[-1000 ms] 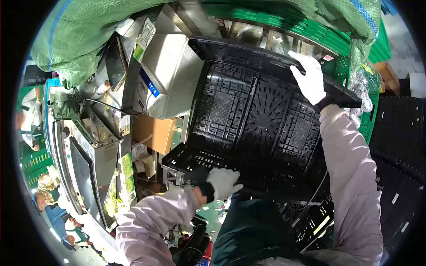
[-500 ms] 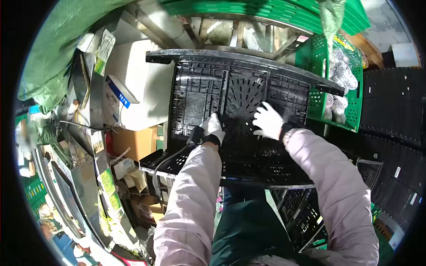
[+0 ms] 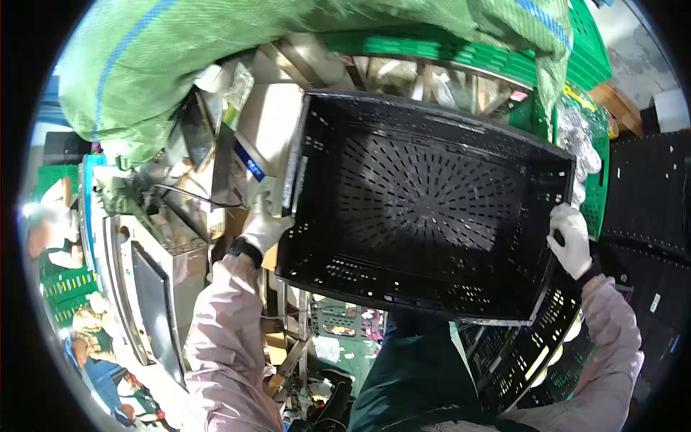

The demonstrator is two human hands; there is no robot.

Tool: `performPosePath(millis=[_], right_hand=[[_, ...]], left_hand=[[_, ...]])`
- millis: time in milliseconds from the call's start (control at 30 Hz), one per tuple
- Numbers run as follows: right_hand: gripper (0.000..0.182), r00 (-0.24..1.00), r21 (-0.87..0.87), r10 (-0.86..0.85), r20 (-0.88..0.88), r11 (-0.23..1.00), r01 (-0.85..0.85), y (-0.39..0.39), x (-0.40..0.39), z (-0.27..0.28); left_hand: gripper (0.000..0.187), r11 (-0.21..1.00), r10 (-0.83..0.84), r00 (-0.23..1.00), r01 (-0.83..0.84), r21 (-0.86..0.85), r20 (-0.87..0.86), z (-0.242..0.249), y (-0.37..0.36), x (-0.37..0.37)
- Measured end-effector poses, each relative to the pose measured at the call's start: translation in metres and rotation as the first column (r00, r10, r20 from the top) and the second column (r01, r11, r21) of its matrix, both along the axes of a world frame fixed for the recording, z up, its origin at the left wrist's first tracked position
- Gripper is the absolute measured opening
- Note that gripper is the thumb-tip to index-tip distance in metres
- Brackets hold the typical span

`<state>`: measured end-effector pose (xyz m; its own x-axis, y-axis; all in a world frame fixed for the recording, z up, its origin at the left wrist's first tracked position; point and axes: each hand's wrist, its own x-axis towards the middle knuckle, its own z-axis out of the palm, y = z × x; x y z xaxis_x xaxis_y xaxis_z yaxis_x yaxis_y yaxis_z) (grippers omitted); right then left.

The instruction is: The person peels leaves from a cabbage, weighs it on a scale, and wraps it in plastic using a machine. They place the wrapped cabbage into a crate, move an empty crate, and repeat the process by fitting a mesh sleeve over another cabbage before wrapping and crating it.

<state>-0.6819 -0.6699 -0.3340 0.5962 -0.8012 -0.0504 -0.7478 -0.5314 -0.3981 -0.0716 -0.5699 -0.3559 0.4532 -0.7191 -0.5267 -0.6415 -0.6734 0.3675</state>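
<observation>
A black plastic crate [image 3: 425, 205] with slotted floor and raised walls spans the middle of the view, its inside bare. At its left wall is my left hand [image 3: 265, 227] in a white glove, closed on the edge; one digit points up outside the wall, and some fingertips are hidden. My right hand [image 3: 571, 241], gloved too, grips the right wall near its rim, with fingers bent. Dark bands circle both wrists.
Green woven sheeting [image 3: 288, 29] hangs across the top. A green crate [image 3: 597, 198] with white-netted items stands at right. Black crates [image 3: 644, 194] are stacked beyond it, others [image 3: 518, 356] lower down. A metal-edged cabinet [image 3: 162, 288] is on the left.
The crate's side panels, folded flat before, now stand up as walls. My hands have moved apart from the middle to the left and right sides. The view has shifted.
</observation>
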Motion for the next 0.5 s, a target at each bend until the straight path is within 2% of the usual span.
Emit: performPosePath(millis=[33, 67, 100, 133, 167, 233, 267, 333, 367, 433, 467, 500], right_hand=[[0.058, 0.992, -0.193, -0.090, -0.093, 0.979, 0.071, -0.002, 0.011, 0.008], [0.062, 0.954, -0.247, -0.270, 0.133, 0.923, 0.296, -0.009, 0.007, -0.010], [0.067, 0.837, -0.245, -0.415, 0.358, 0.823, 0.513, -0.023, -0.005, -0.038], [0.067, 0.702, 0.061, -0.584, 0.408, 0.785, 0.617, -0.045, -0.035, -0.073], [0.068, 0.551, 0.364, -0.740, 0.385, 0.671, 0.646, -0.067, -0.057, -0.098], [0.053, 0.517, 0.607, -0.815, 0.261, 0.556, 0.568, -0.100, -0.057, -0.102], [0.053, 0.519, 0.609, -0.813, 0.264, 0.558, 0.563, -0.110, -0.058, -0.107], [0.053, 0.378, 0.808, -0.922, 0.078, 0.281, 0.518, -0.125, -0.061, -0.114], [0.053, 0.378, 0.807, -0.923, 0.069, 0.275, 0.523, -0.124, -0.063, -0.116], [0.055, 0.467, 0.650, -0.845, 0.260, 0.511, 0.563, -0.116, -0.056, -0.107], [0.052, 0.382, 0.798, -0.891, 0.248, 0.411, 0.441, -0.111, -0.041, -0.086], [0.052, 0.382, 0.804, -0.893, 0.237, 0.401, 0.438, -0.110, -0.043, -0.090]], left_hand=[[0.092, 0.978, -0.171, 0.979, 0.182, -0.099, 0.111, -0.003, -0.006, -0.002], [0.089, 0.963, -0.200, 0.973, 0.217, -0.161, 0.116, -0.007, -0.016, -0.002], [0.085, 0.941, -0.229, 0.966, 0.252, -0.224, 0.122, 0.002, -0.044, -0.017], [0.081, 0.886, -0.192, 0.979, 0.144, -0.441, -0.067, -0.024, -0.067, -0.008], [0.077, 0.789, -0.195, 0.946, -0.005, -0.614, -0.258, -0.050, -0.090, 0.002], [0.070, 0.876, -0.060, 0.977, -0.047, -0.479, -0.206, -0.008, -0.137, -0.024], [0.069, 0.872, -0.086, 0.986, 0.005, -0.490, -0.144, -0.012, -0.153, -0.020], [0.062, 0.836, -0.155, 0.985, 0.087, -0.542, -0.080, -0.032, -0.183, -0.015], [0.053, 0.913, -0.126, 0.992, 0.117, -0.392, 0.004, -0.042, -0.190, -0.009], [0.043, 0.880, -0.169, 0.946, 0.017, -0.476, -0.279, -0.052, -0.191, 0.003], [0.036, 0.871, -0.183, 0.900, -0.038, -0.490, -0.395, -0.050, -0.187, 0.003], [0.036, 0.877, -0.177, 0.901, -0.038, -0.479, -0.395, -0.054, -0.188, 0.005]])
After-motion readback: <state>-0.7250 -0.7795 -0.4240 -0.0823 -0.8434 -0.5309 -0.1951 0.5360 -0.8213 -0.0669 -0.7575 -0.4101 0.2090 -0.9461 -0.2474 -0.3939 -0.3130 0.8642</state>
